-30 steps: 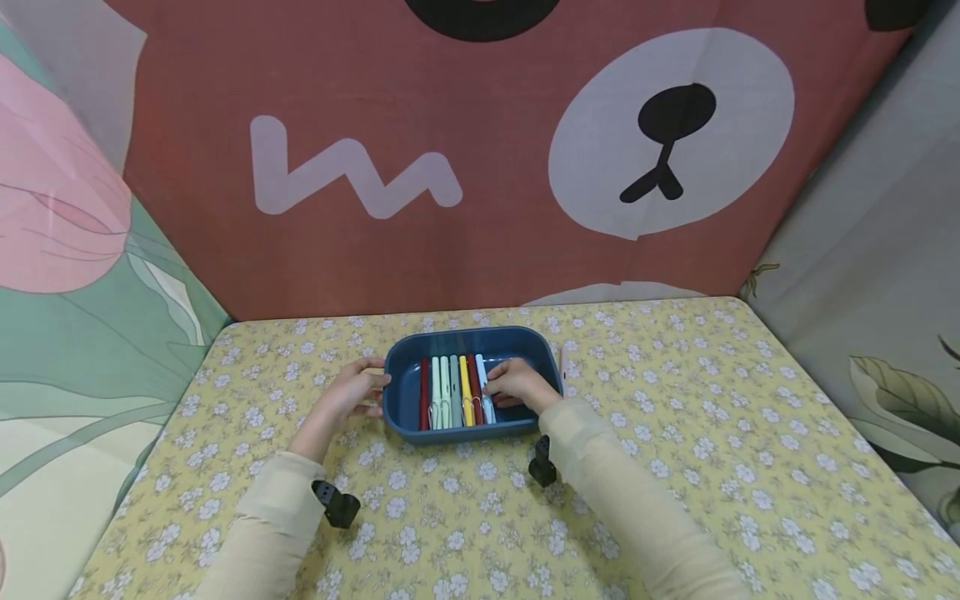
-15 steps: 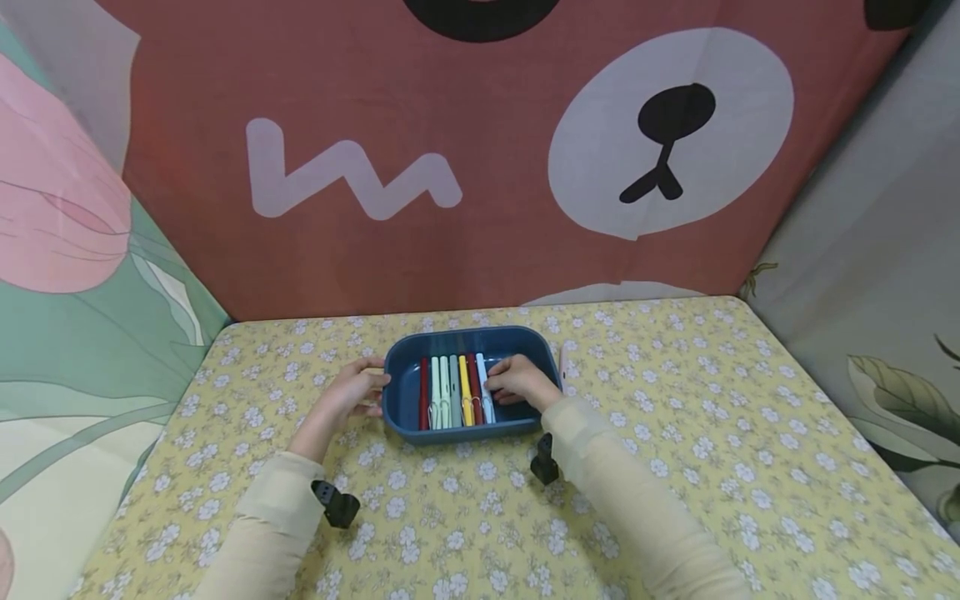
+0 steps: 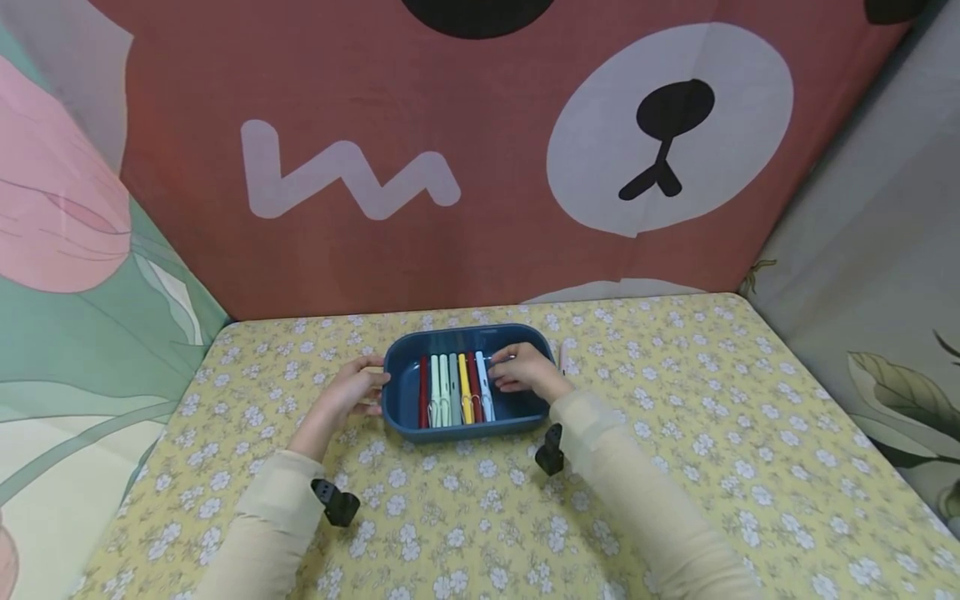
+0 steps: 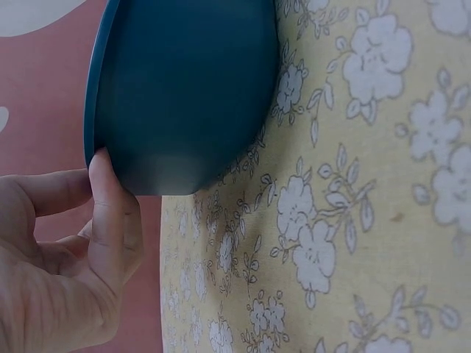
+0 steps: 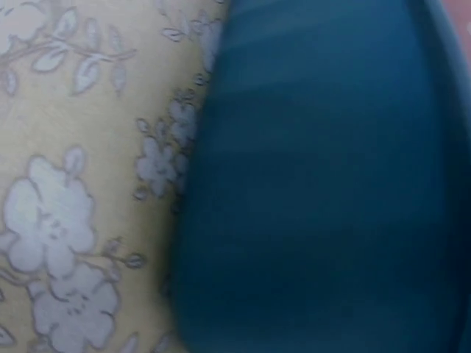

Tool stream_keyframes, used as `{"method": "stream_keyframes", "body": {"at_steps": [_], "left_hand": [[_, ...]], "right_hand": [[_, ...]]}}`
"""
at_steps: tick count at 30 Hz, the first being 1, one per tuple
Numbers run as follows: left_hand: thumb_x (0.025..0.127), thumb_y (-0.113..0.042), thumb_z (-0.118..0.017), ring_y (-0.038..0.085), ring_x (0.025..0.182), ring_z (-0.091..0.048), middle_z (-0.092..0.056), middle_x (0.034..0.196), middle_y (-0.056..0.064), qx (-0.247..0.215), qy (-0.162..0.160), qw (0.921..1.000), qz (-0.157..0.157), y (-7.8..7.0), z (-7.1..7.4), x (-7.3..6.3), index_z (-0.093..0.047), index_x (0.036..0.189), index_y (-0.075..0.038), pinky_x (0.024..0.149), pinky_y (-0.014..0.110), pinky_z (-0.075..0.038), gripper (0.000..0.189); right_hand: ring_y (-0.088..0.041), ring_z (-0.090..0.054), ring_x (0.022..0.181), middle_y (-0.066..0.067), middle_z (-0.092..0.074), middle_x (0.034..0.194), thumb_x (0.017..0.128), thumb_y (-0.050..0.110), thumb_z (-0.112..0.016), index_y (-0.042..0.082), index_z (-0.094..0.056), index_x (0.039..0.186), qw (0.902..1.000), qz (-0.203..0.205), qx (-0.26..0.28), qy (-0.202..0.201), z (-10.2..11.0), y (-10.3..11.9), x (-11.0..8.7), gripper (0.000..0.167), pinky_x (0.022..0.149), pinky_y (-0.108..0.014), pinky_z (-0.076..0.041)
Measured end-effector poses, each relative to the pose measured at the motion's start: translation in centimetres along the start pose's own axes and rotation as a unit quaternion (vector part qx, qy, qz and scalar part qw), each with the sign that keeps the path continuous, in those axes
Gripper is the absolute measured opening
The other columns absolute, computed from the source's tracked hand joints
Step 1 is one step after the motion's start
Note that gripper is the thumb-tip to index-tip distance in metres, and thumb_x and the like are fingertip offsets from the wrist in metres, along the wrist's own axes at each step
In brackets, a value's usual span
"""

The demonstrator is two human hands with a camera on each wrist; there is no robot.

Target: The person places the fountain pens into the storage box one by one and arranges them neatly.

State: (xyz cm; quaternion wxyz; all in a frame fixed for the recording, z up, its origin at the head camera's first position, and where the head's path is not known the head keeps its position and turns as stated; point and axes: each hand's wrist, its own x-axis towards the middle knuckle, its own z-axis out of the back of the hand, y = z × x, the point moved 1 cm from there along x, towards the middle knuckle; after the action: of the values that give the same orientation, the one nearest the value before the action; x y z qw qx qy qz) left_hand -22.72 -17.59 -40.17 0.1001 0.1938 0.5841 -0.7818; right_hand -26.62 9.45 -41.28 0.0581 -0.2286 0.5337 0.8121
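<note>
A dark blue tray (image 3: 420,432) stands on the table, with a row of clip pens lying side by side in it. From left they run from a dark red pen (image 3: 423,392) through light green pens (image 3: 439,387) and a grey-green pen (image 3: 454,387) to a yellow pen (image 3: 466,387), another dark red pen and a light blue pen (image 3: 482,379). My left hand (image 3: 356,387) pinches the tray's left rim, thumb on the outer wall in the left wrist view. Over the tray's right part, my right hand (image 3: 525,369) hovers just right of the light blue pen, fingers loosely bent and holding nothing visible.
A pale pink pen (image 3: 564,357) lies on the floral tablecloth (image 3: 675,417) just outside the tray's right end. Behind the table hangs a red curtain (image 3: 495,250) with a bear print. The right wrist view shows mostly the tray's outer wall (image 5: 316,184).
My right hand has drawn off the light blue pen and shifted a little to the right and back. The pens stay in their row, and my left hand keeps its place.
</note>
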Motion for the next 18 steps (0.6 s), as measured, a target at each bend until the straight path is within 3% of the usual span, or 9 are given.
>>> {"method": "stream_keyframes", "body": {"at_steps": [6, 12, 18], "left_hand": [[0.100, -0.017, -0.048, 0.009, 0.071, -0.055, -0.055, 0.096, 0.003, 0.000, 0.002, 1.0000, 0.000, 0.0, 0.0, 0.0, -0.034, 0.144, -0.005, 0.058, 0.023, -0.054, 0.048], [0.100, -0.017, -0.048, 0.009, 0.072, -0.056, -0.056, 0.098, 0.004, 0.001, 0.002, 1.0000, -0.002, 0.0, 0.0, -0.1, -0.033, 0.145, -0.005, 0.058, 0.022, -0.054, 0.049], [0.100, -0.017, -0.048, 0.009, 0.072, -0.056, -0.056, 0.098, 0.004, 0.006, 0.001, 1.0000, 0.000, 0.0, -0.1, -0.1, -0.033, 0.145, -0.005, 0.058, 0.022, -0.054, 0.050]], "right_hand": [[-0.021, -0.066, 0.087, -0.018, -0.063, 0.112, 0.092, 0.006, -0.060, -0.003, -0.053, 0.130, 0.9997, 0.020, 0.014, 0.008, 0.9, 0.8, -0.2, 0.039, 0.084, -0.035, -0.058], [-0.035, -0.061, 0.110, -0.024, -0.057, 0.126, 0.095, 0.008, -0.056, -0.002, -0.048, 0.135, 0.9990, 0.038, 0.019, 0.011, 2.2, 1.5, -0.7, 0.042, 0.093, -0.039, -0.054], [-0.033, -0.059, 0.113, -0.024, -0.054, 0.130, 0.096, 0.009, -0.053, -0.002, -0.045, 0.138, 0.9988, 0.042, 0.024, 0.003, 3.8, 1.8, -1.4, 0.044, 0.098, -0.039, -0.052]]}}
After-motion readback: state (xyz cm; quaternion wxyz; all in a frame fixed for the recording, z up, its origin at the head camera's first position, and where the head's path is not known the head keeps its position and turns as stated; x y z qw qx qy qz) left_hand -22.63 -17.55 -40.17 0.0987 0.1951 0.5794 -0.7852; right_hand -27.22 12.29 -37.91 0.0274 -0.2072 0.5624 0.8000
